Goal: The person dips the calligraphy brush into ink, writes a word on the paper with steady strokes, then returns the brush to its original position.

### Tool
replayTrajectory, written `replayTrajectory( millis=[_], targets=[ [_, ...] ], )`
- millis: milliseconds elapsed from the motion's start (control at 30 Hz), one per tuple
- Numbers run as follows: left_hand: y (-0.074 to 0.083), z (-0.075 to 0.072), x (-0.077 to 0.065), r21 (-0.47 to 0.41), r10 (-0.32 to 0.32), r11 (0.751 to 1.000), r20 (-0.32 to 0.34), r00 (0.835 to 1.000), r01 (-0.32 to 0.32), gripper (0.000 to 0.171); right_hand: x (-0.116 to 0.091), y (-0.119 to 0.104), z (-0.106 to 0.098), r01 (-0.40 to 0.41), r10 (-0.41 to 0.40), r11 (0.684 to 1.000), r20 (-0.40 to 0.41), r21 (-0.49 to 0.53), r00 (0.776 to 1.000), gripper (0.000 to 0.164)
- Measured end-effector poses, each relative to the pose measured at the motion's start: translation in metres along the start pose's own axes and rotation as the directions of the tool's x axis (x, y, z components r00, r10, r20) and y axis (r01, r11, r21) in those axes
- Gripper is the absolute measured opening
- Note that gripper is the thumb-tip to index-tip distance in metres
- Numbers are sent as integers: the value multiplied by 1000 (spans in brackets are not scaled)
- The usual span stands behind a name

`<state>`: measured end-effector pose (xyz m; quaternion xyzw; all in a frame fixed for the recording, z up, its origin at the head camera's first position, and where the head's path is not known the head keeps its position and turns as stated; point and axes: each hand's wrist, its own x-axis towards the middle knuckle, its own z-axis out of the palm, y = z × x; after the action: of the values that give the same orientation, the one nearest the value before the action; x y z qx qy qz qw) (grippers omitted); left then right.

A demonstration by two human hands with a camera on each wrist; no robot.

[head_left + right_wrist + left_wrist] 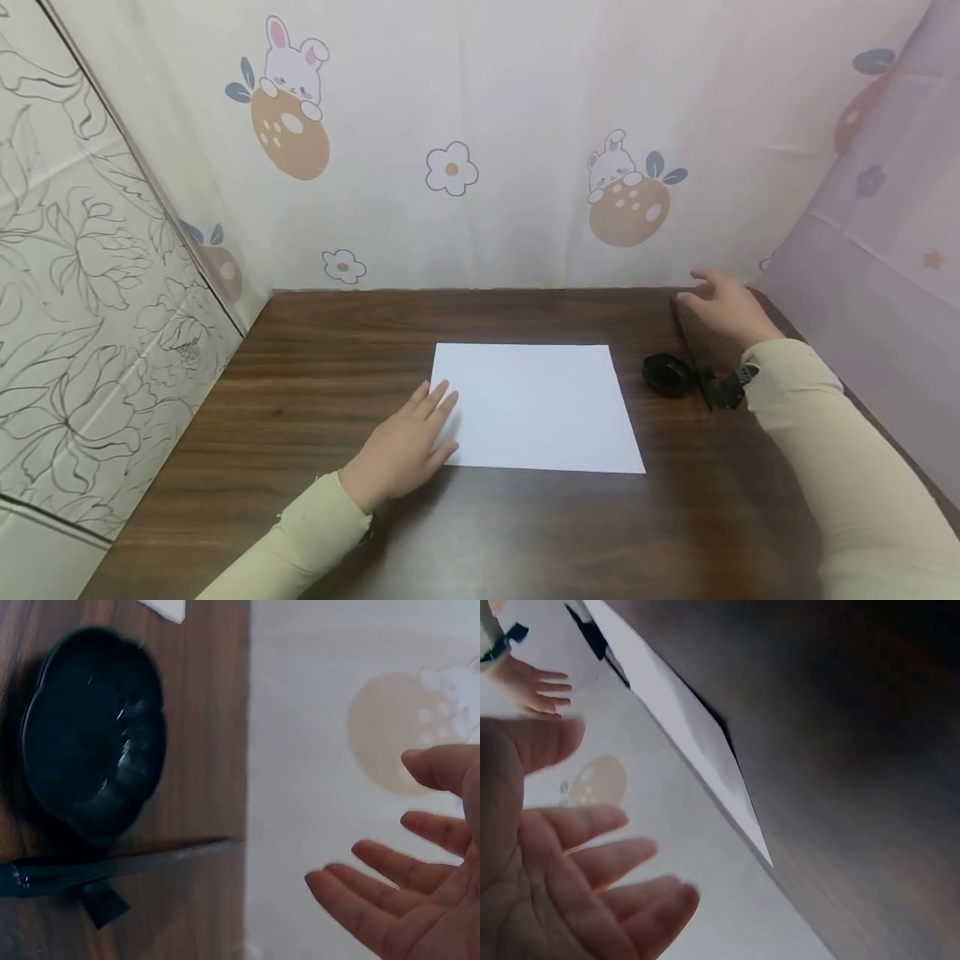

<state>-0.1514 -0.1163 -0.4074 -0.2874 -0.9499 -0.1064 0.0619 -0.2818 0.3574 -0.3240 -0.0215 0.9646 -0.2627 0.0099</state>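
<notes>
A white sheet of paper [536, 408] lies on the dark wooden table. Over its left edge is my left hand [405, 447], palm down with the fingers extended; in the left wrist view that palm holds nothing. My right hand [726, 308] reaches toward the far right corner, above the table, its fingers spread and loosely bent around nothing. Below and beside it are a black scalloped dish [94, 735] and a slender dark brush [165, 861] with a tapering handle. The brush lies across a small black block [103, 903], its thick end toward me.
A pale curtain [525, 167] printed with rabbits and flowers hangs along the table's back edge. On the left stands a white panel [97, 275] with line-drawn flowers. A lilac curtain [885, 275] borders the right side.
</notes>
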Motion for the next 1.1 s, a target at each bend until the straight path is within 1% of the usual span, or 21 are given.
replayTrajectory(
  millis=[67,167,233,300,500,700,967,1100],
  targets=[
    [2,1,-5,-18,33,999,73,997,-31,64,3,5,3,-19,19,1000,23,-1,1000,79],
    [5,2,-10,-61,78,996,173,982,-68,65,8,11,8,-40,40,999,52,8,998,77],
    [8,1,-13,-84,98,993,218,971,-82,64,12,15,12,-47,46,999,65,7,997,74],
    [10,0,-16,-94,104,992,246,964,-83,63,15,21,16,-61,61,998,79,-5,995,73],
    [18,-2,-20,-86,104,993,274,956,-83,61,24,34,28,-111,114,993,117,-33,987,68],
    [22,1,-24,-58,107,994,310,945,-93,59,26,38,32,-111,116,993,160,-42,980,67],
    [21,4,-24,-54,115,993,305,945,-104,62,32,51,39,-129,141,989,184,-76,973,67],
    [22,3,-25,-58,115,993,307,945,-102,62,31,52,44,-127,142,987,160,-99,977,63]
  ],
)
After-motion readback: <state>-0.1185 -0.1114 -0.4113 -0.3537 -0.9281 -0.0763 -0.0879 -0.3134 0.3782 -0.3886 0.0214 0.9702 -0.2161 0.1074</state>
